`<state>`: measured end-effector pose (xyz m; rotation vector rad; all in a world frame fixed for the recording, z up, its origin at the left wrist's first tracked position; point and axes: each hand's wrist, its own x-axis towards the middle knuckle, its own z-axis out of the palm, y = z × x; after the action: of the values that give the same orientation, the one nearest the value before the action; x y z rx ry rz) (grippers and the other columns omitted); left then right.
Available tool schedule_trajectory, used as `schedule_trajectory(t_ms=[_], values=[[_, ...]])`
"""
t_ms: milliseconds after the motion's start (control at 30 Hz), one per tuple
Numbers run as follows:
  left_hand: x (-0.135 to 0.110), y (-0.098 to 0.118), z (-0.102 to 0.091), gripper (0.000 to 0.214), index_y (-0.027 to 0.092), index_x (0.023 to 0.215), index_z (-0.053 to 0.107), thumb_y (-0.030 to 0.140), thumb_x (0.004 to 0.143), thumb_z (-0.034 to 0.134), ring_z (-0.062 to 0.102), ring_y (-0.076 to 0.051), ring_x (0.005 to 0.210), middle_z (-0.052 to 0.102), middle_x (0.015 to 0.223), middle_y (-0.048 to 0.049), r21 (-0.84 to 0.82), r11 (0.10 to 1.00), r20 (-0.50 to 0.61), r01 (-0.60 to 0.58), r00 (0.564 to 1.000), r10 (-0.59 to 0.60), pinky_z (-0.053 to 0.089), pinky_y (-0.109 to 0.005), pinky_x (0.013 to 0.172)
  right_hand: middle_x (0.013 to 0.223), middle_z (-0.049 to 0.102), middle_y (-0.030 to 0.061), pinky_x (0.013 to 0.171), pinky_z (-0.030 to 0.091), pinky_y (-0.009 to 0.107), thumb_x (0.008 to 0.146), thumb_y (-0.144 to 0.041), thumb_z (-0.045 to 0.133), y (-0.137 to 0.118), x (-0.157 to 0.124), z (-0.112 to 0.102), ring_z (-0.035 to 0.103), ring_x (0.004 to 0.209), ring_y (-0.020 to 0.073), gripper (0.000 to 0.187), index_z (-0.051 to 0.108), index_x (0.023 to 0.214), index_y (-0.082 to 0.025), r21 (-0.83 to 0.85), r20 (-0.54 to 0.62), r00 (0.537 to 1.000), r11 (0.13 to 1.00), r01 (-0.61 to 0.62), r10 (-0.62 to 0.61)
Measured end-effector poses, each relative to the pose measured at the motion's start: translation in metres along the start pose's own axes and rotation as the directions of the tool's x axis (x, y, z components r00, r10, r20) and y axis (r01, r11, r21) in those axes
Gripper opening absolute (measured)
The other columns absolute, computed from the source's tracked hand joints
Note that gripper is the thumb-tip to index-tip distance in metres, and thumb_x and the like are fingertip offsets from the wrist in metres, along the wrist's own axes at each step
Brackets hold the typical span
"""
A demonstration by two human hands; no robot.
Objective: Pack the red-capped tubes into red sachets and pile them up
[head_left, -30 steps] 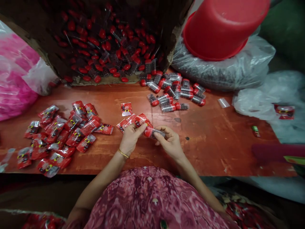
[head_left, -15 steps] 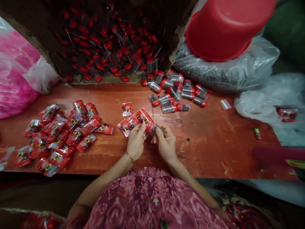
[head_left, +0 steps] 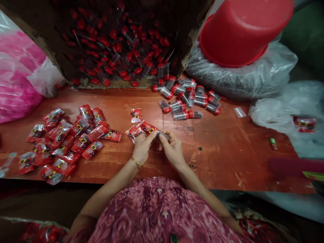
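Observation:
In the head view my left hand (head_left: 142, 147) pinches a red printed packet (head_left: 150, 127). My right hand (head_left: 174, 148) has its thumb and fingers closed on a small clear tube of dark contents (head_left: 163, 134), whose end is at the packet's edge; the fingers hide much of both. More flat red printed packets (head_left: 132, 133) lie under and beside my left fingers. Just beyond them rests a single flat packet (head_left: 136, 115). Ahead on the right is a heap of clear tubes with red caps (head_left: 181, 107). Filled red packets (head_left: 63, 143) form a pile to the left.
An open cardboard box (head_left: 48, 50) full of red-capped tubes stands at the back. Behind on the right, a red bucket (head_left: 243, 33) sits on a large plastic sack (head_left: 233, 81). Pink bags (head_left: 17, 74) stand at the left, and a small green item (head_left: 272, 143) lies right.
My hands have drawn closer together, the right moving left. The packet has tipped lower, and the tube now lies between both thumbs.

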<state>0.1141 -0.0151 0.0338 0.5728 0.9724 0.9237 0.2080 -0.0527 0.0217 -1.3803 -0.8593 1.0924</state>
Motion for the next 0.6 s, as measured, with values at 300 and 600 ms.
schedule_trajectory(t_ms=[300, 600], values=[[0.005, 0.000, -0.010, 0.026, 0.012, 0.066, 0.062, 0.031, 0.056, 0.077, 0.056, -0.009, 0.060, 0.063, 0.063, 0.0010, -0.046, 0.995, -0.009, -0.084, 0.996, 0.084, 0.044, -0.021, 0.063, 0.051, 0.060, -0.0052, 0.059, 0.049, 0.026, 0.079, -0.046, 0.057, 0.001, -0.004, -0.013, 0.058, 0.049, 0.0108, 0.029, 0.054, 0.091, -0.019, -0.006, 0.147, 0.989, 1.000, 0.003, -0.002], [0.003, 0.007, -0.007, 0.032, 0.014, 0.071, 0.064, 0.040, 0.057, 0.076, 0.060, -0.010, 0.060, 0.066, 0.066, -0.0005, -0.144, 0.987, -0.048, -0.071, 0.997, 0.064, 0.045, -0.022, 0.059, 0.055, 0.058, -0.0053, 0.040, 0.040, 0.020, 0.082, -0.037, 0.053, 0.002, -0.011, -0.005, 0.052, 0.039, 0.0078, 0.021, 0.055, 0.092, -0.019, -0.168, 0.080, 0.989, 0.976, 0.136, -0.124]])
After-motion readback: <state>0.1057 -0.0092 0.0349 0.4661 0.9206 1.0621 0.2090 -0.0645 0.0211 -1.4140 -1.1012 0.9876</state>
